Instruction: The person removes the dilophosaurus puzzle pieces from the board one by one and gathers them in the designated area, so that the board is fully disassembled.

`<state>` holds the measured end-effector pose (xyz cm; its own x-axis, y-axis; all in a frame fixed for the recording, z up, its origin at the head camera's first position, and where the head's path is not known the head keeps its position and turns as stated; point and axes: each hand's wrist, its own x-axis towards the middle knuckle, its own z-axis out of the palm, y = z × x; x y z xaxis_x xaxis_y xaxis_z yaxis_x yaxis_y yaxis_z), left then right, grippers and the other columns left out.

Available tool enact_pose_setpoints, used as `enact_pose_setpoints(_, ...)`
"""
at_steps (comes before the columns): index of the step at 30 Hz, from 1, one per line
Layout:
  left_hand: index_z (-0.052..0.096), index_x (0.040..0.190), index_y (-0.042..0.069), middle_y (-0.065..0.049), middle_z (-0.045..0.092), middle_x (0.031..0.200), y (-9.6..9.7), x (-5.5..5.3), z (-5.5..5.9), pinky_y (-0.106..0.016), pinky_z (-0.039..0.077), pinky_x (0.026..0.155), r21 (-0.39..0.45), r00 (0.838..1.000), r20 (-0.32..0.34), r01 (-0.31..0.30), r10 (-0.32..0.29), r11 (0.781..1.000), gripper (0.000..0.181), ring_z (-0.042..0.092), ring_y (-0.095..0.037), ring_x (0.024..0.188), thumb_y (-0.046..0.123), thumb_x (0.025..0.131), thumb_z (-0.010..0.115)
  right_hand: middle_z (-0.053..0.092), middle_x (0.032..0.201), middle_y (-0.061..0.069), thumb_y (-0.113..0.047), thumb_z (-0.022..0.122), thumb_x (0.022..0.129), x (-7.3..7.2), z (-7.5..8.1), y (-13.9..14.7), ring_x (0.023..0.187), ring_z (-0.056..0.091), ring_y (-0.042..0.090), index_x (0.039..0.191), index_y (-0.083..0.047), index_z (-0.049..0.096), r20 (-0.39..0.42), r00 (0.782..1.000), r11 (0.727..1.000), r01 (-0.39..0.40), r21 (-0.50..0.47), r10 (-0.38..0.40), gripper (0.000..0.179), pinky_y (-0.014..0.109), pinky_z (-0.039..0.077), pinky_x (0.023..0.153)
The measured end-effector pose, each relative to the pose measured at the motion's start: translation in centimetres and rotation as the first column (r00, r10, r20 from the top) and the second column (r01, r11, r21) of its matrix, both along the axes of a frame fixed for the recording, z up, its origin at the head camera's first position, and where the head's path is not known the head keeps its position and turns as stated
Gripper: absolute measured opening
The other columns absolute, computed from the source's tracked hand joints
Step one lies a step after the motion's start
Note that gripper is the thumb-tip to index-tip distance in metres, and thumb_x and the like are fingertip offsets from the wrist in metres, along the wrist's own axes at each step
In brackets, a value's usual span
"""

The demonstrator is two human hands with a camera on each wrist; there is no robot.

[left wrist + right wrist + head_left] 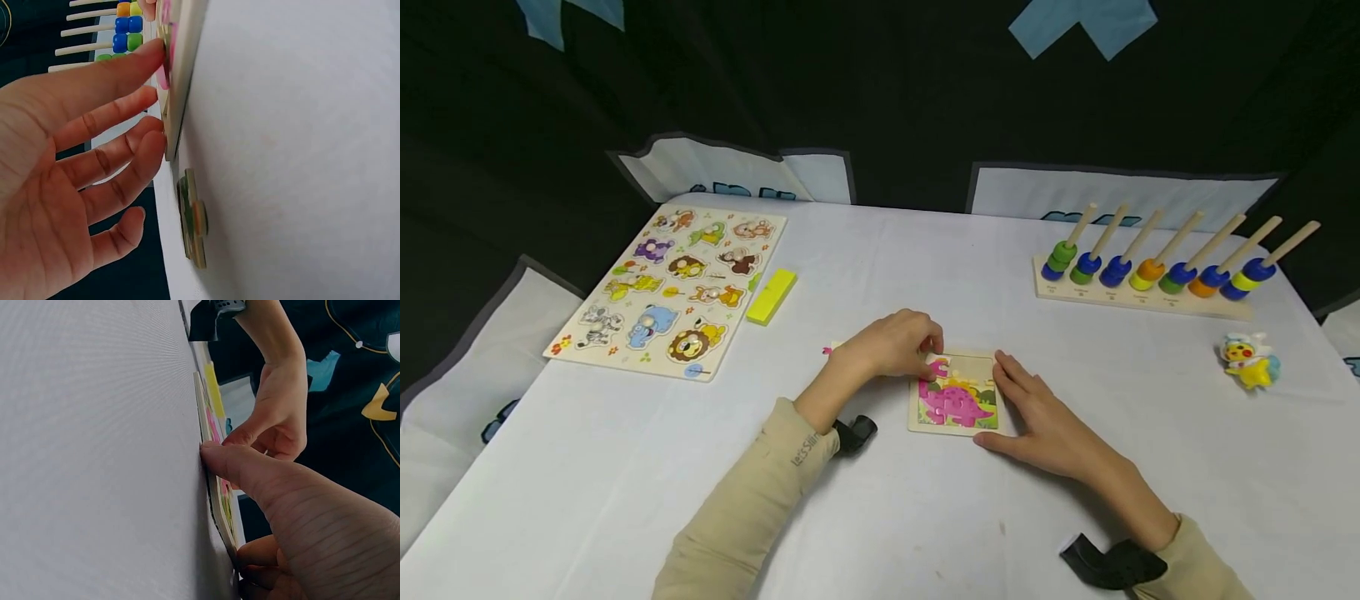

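Beneath the narrow grip of the left hand (897,343), which pinches a glossy pink puzzle piece (938,367), lies a square, pale wooden puzzle board (943,430) bearing a pink dinosaur (958,406). Right of that grip, the right hand (1047,421) holds the board's thin edges between thumb and fingers. Left of both, a thin loose piece (190,219) and a smooth yellow block (772,297) rest on the white bench (880,525).

A square wooden dinosaur jigsaw puzzle (958,406) lies flat on the white tabletop (587,467), its pink, spotted dinosaur largely assembled, bare wood showing at the upper right. A pink-patterned piece (938,367) sits at the upper left; another loose piece (190,219) lies beside the frame.
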<state>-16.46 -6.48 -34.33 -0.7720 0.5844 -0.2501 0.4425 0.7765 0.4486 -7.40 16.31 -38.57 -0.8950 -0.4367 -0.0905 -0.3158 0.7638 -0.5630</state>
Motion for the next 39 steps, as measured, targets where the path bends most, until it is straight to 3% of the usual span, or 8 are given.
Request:
enact_pose_setpoints(4,0.067,0.096,0.012,0.0,0.059,0.085,0.15,0.02,0.16,-0.026,0.042,0.072,0.005,1.0,0.015,0.006,-0.006,1.0,0.022,0.051,-0.014,0.081,0.02,0.08,0.079,0.016,0.161,0.015,-0.046,0.075,0.078,-0.02,0.07,0.09,0.147,0.017,0.036,0.148,0.003,0.027,0.0,1.0,1.0,0.003,0.004,-0.003,0.098,0.06,0.018,0.113)
enact_pose_setpoints(13,0.059,0.093,0.013,0.001,0.058,0.075,0.28,0.16,0.25,-0.025,0.04,0.068,0.022,0.999,-0.031,0.021,-0.02,1.0,0.03,0.051,-0.012,0.073,0.02,0.075,0.082,0.016,0.16,0.016,-0.047,0.074,0.078,-0.11,0.03,-0.04,0.147,0.017,0.036,0.147,0.004,0.027,-0.003,1.0,1.0,-0.003,-0.004,0.003,0.098,0.06,0.017,0.113)
enact_pose_setpoints(18,0.064,0.091,0.014,0.002,0.057,0.069,0.48,0.41,0.04,-0.022,0.038,0.065,0.082,0.995,-0.039,0.09,-0.087,0.993,0.021,0.05,-0.011,0.069,0.013,0.077,0.08,0.017,0.16,0.016,-0.048,0.074,0.078,0.12,-0.11,0.05,0.146,0.018,0.037,0.147,0.005,0.028,-0.01,1.0,1.0,-0.003,0.0,0.003,0.098,0.061,0.018,0.113)
enact_pose_setpoints(22,0.073,0.089,0.013,0.003,0.063,0.071,0.54,0.43,-0.09,-0.021,0.039,0.065,0.124,0.99,-0.032,0.139,-0.136,0.982,0.01,0.051,-0.01,0.07,0.008,0.081,0.074,0.016,0.16,0.017,-0.05,0.072,0.08,0.13,-0.18,0.13,0.146,0.017,0.038,0.147,0.005,0.027,-0.014,1.0,1.0,-0.012,-0.008,0.011,0.097,0.061,0.019,0.113)
enact_pose_setpoints(26,0.077,0.091,0.013,0.004,0.069,0.076,0.49,0.29,-0.16,-0.018,0.04,0.064,0.166,0.986,-0.039,0.164,-0.159,0.972,0.009,0.053,-0.006,0.068,0.01,0.084,0.071,0.015,0.16,0.017,-0.05,0.07,0.081,0.04,-0.2,0.24,0.146,0.017,0.039,0.148,0.005,0.026,-0.017,1.0,1.0,-0.022,-0.014,0.022,0.097,0.062,0.019,0.112)
enact_pose_setpoints(32,0.074,0.106,0.012,0.003,0.065,0.069,0.44,0.27,0.15,-0.019,0.039,0.062,0.219,0.987,-0.076,0.157,-0.144,0.963,0.021,0.051,-0.008,0.064,0.011,0.085,0.071,0.016,0.16,0.017,-0.047,0.071,0.081,-0.06,-0.22,0.36,0.146,0.017,0.04,0.148,0.004,0.026,-0.02,0.999,0.999,-0.028,-0.026,0.027,0.096,0.063,0.018,0.112)
enact_pose_setpoints(39,0.065,0.125,0.012,0.0,0.068,0.073,0.4,0.22,0.56,-0.019,0.045,0.064,0.306,0.992,-0.075,0.117,-0.099,0.945,0.041,0.062,-0.008,0.071,0.011,0.085,0.072,0.015,0.16,0.017,-0.049,0.07,0.081,-0.04,-0.12,0.39,0.146,0.017,0.041,0.149,0.003,0.025,-0.008,1.0,1.0,-0.025,-0.018,0.025,0.097,0.063,0.021,0.111)
